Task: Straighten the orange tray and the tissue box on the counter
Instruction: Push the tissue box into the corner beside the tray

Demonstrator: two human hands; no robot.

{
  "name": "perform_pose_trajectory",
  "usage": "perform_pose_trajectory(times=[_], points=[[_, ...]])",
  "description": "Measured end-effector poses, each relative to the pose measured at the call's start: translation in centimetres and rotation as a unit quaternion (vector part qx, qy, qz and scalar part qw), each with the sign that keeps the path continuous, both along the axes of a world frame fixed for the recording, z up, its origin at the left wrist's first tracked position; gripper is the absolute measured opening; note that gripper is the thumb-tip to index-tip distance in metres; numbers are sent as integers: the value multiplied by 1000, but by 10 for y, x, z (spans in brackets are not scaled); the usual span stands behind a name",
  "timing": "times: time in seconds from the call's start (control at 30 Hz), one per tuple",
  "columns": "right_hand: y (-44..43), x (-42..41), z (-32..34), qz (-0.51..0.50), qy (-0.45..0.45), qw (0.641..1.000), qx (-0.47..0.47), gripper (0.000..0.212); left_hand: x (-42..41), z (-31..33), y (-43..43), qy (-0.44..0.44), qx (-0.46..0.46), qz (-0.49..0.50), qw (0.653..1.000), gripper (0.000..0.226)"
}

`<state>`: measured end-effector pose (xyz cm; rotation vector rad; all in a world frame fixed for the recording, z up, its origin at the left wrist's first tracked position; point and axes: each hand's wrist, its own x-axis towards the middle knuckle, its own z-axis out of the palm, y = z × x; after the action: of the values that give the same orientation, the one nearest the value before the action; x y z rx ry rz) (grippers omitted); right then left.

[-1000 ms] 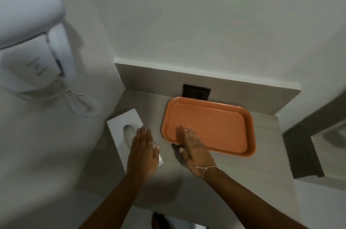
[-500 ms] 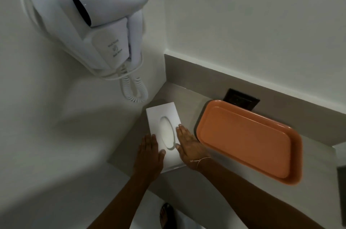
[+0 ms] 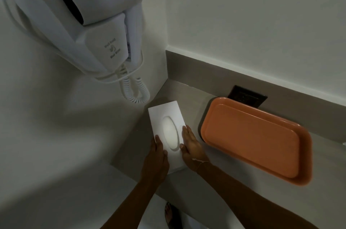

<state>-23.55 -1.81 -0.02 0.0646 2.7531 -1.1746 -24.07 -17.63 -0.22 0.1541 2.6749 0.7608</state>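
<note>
I have the tissue box (image 3: pixel 167 131) between my two palms, near the left end of the counter (image 3: pixel 189 94), close to the corner where the side wall meets the low back ledge. My left hand (image 3: pixel 156 155) lies flat along its left long side, fingers straight and together; my right hand (image 3: pixel 191 146) does the same on the right side, with its thumb resting on the top. Neither hand pinches; both press inward. To square it well, I judge I should keep the pressure even on both sides and turn it gently until its long edges run parallel with the side wall, sliding it, not lifting. The box is white, flat and oblong, with an oval opening in the top. The orange tray (image 3: pixel 256 139) sits apart to the right, against the back ledge, empty.
</note>
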Motion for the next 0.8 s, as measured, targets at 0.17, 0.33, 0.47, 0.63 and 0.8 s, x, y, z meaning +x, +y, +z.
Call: perform_pose_trajectory(times=[0.17,0.33,0.47,0.63,0.8], points=[[-11,-14,-1,-51,3,998,-27,66,-20,4,-7,-7,39,0,999,65],[-24,-41,-2,-137,8,988,-71,65,-74,7,-12,-23,73,36,996,60],[-36,-66,-3,-202,5,973,-108,68,-121,17,-5,-50,61,61,995,45],[-42,-91,-3,-253,-5,951,-177,71,-158,28,2,-5,81,3,997,53],[-46,-108,-6,-244,-10,955,-171,75,-181,23,2,10,33,-38,999,55]])
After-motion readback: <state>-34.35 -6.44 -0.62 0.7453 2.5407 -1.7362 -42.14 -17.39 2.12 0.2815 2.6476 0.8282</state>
